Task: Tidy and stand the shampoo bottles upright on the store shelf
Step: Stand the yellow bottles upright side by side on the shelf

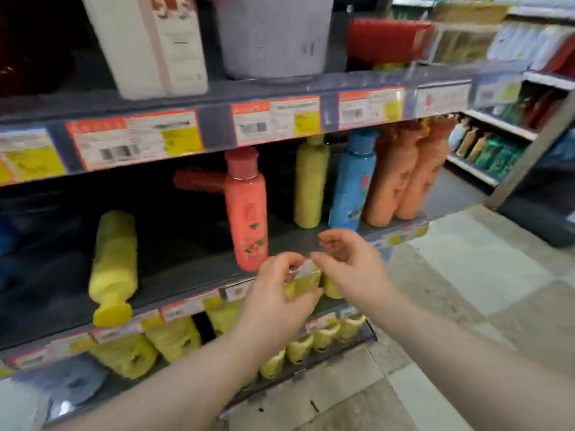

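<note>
pink bottle (245, 209) upright mid-frame on middle shelf (186, 269); yellow bottle (113, 265) lies flat at left, cap outward. left hand (277, 293), right hand (351, 265) lower centre, each grip loosely curled, empty. price tags (133, 138) blurred, unreadable.

A yellow bottle (113, 265) lies flat on the shelf (186, 272), pink bottle (247, 213) upright.

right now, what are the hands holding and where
No bottle. Both the left hand and right hand curl at a shelf-edge price label; blur hides whether either pinches it.
</note>
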A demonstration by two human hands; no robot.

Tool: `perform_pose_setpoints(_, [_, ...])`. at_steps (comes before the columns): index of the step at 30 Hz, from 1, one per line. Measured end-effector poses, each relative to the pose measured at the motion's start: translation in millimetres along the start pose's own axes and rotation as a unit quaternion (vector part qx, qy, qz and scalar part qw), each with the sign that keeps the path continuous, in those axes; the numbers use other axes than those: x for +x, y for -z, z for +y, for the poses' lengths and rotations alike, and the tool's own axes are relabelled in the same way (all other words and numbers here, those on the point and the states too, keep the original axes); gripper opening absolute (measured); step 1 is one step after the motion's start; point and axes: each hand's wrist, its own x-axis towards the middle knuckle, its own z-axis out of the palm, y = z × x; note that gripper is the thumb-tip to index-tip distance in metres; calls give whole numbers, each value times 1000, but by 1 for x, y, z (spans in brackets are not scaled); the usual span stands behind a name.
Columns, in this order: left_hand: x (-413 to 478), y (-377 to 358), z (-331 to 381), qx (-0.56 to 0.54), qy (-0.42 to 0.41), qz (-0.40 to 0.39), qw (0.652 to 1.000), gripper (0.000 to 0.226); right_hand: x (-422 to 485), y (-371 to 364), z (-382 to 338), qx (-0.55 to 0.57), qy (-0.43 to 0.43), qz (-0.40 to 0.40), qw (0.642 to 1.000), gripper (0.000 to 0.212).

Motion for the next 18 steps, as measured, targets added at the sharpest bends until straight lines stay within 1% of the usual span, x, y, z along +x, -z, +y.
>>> perform_pose_setpoints(2, [20,-32,15,0,27,6,1000,47,18,34,18,-30,-3,19,999,28])
perform_pose_setpoints(5, [55,-65,31,-16,74,35,997,61,48,74,36,-70,4,35,997,42])
perform_pose_setpoints(9, [101,-85,53,-23,111,81,990,75,86,100,46,-107,19,29,994,57])
perform_pose_setpoints(13, [135,-95,70,-58,90,109,988,70,117,102,49,-83,41,2,996,70])
perform_pose_setpoints(16, [147,-102,68,-82,95,110,986,66,135,94,52,-38,53,-27,997,79])
perform_pose_setpoints(18, [152,-106,63,-101,98,116,983,68,143,89,52,-15,61,-37,997,82])
